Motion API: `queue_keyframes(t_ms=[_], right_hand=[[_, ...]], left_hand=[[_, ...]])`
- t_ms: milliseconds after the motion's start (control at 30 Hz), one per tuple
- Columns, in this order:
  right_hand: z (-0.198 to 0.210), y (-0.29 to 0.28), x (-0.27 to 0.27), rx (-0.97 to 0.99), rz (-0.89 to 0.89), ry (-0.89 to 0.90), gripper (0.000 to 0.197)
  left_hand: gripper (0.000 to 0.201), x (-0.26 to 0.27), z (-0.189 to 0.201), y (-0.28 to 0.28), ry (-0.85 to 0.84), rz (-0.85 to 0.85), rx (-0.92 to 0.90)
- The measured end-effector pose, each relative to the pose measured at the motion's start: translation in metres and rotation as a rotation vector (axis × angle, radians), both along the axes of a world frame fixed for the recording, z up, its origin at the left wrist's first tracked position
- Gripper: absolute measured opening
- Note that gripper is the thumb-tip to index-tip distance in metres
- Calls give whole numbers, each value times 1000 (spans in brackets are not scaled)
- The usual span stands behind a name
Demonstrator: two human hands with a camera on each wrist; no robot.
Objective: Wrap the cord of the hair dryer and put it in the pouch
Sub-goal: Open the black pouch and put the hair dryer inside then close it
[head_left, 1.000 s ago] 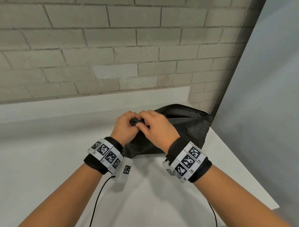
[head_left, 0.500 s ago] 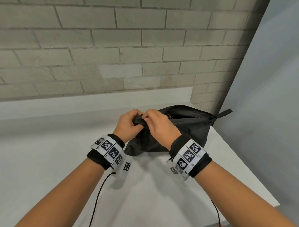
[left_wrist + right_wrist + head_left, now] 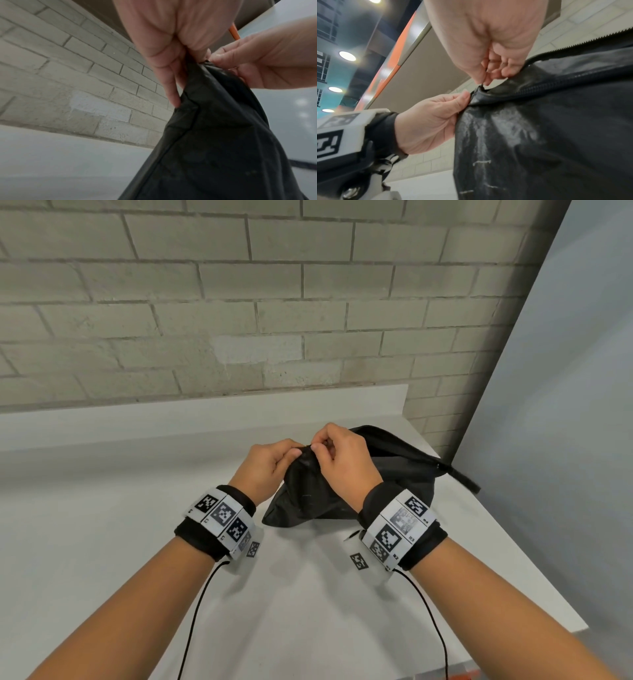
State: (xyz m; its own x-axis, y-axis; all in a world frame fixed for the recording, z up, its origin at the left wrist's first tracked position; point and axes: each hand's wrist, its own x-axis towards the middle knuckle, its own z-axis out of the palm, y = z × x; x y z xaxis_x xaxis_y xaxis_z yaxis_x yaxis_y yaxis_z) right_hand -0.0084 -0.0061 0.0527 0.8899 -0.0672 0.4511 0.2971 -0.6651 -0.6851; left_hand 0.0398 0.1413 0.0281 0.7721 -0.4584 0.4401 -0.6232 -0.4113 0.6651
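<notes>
The right wrist band (image 3: 399, 522), just behind my right hand (image 3: 342, 460), has black-and-white square codes on it. Beside the squares I can read little tags: R4, R3 and R2, one by each square. The left wrist band (image 3: 219, 515), behind my left hand (image 3: 270, 463), has the same kind of squares with little tags, but those are too small for me to read.

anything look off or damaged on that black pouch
Nothing is spilled or torn. The pouch shows whitish scuff streaks on its side, which look like wear. Its zipper is closed along the visible stretch, with the left hand pinching the end corner and the right hand pinching at the zipper's end.
</notes>
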Motion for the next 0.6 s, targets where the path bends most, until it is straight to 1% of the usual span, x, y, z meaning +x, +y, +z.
queue_keyframes(t_ms=[133, 267, 333, 433, 500, 533, 567, 600], right_hand=[[-1, -9, -5, -13, -78, 9, 10], [-1, -49, -7, 11, -273, 22, 11], [-5, -87, -7, -19, -417, 120, 12], [-14, -147, -10, -85, -614, 357, 14], [-18, -167, -14, -136, -667, 412, 13], [-19, -170, -14, -175, -675, 390, 14], [-19, -170, -13, -207, -665, 347, 19], [-18, -170, -11, -231, -641, 309, 28]], left_hand=[[24, 1, 0, -5, 8, 71, -56], [21, 8, -1, -7, 59, 178, -171], [19, 11, -1, -5, 135, 202, -232], [16, 16, 1, 0, 196, 225, -319], [28, 16, 3, 2, 204, 172, -319], [34, 15, 4, 0, 185, 137, -284], [39, 15, 3, -1, 159, 115, -243], [44, 14, 3, -3, 138, 114, -206]])
